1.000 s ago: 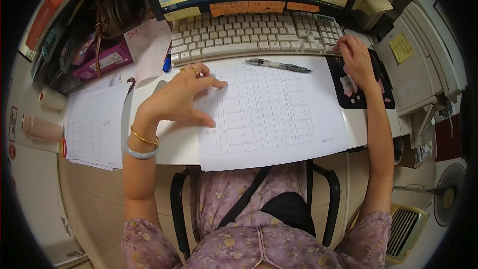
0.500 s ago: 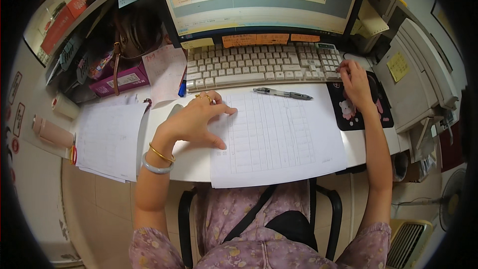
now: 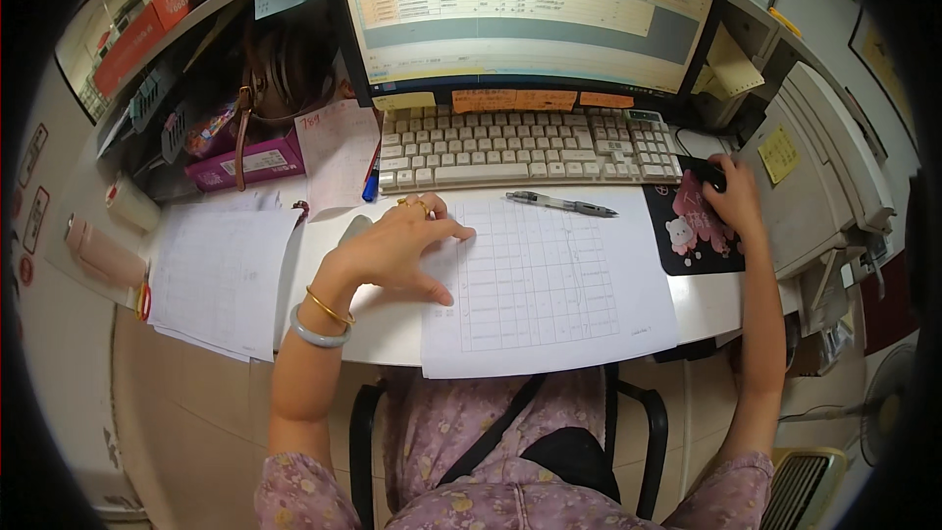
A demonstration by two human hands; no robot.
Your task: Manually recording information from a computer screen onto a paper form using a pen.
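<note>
My left hand [image 3: 397, 250] rests spread on the left edge of a white sheet with a printed grid [image 3: 545, 285] lying on the desk, fingertips pressing the paper. Bangles circle that wrist. My right hand [image 3: 731, 196] lies over a dark computer mouse [image 3: 708, 175] on a black mouse pad [image 3: 692, 231] with a pink cartoon print. A pen [image 3: 561, 203] lies on the top edge of the sheet, below a beige keyboard [image 3: 525, 147]. A monitor [image 3: 530, 10] shows a table-like window.
A second stack of gridded papers [image 3: 218, 275] lies at the left. A pink box [image 3: 245, 162] and a brown bag sit behind it. A beige printer [image 3: 814, 177] stands at the right, a fan [image 3: 888, 402] low at the right. Sticky notes line the monitor's lower edge.
The view has tilted upward, showing more of the monitor. My left hand has stayed on the sheet's left edge and my right hand has stayed on the mouse.
</note>
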